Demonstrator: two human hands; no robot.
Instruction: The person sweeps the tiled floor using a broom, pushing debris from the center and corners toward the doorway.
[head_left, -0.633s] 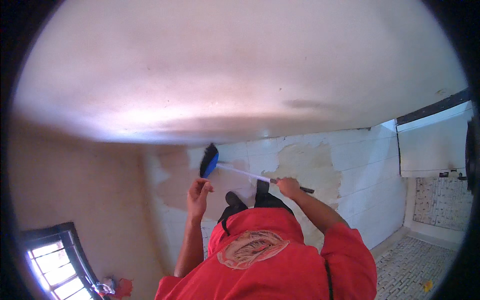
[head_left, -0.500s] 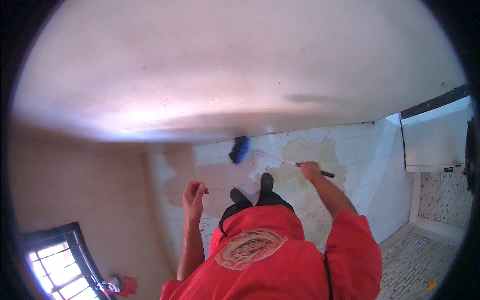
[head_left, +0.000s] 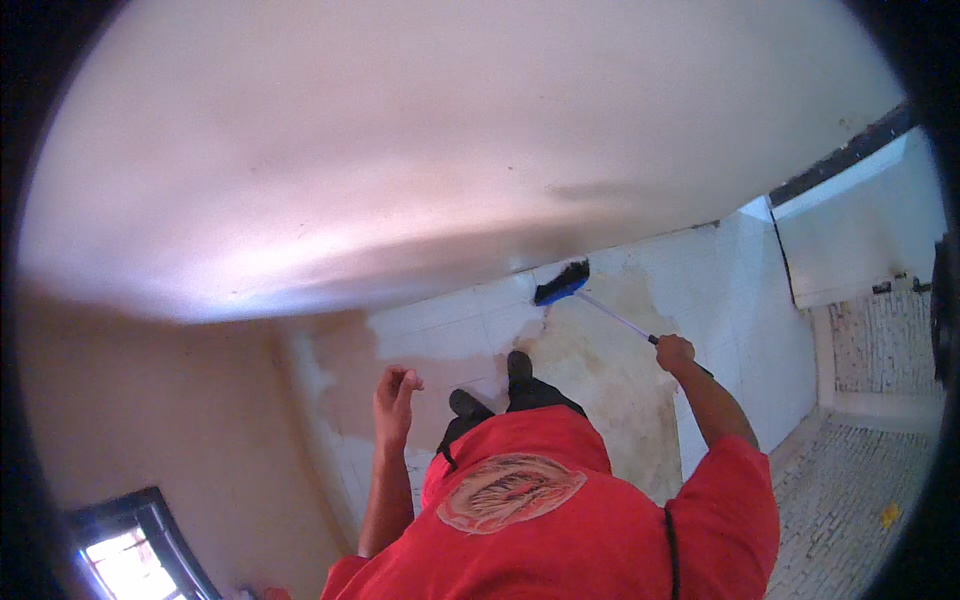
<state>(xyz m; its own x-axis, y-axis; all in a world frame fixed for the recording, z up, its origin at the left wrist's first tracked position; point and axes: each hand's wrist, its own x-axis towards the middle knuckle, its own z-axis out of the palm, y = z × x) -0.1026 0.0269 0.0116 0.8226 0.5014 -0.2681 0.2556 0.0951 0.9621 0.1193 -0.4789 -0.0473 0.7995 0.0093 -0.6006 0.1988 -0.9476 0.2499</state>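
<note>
Right hand (head_left: 675,353): fingers wrapped round broom (head_left: 563,287) handle, likely for reach. Left hand (head_left: 398,395): fingers narrowly curled, no object visible.

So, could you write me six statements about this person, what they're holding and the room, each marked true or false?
1. The right hand grips the broom. True.
2. Both hands are on the broom. False: the left hand is off it.
3. The broom is entirely yellow. False: its bristles are black.
4. The shirt is red. True.
5. The person is barefoot. False: dark footwear shows.
6. A bright window shows at the picture's lower left. True.
</note>
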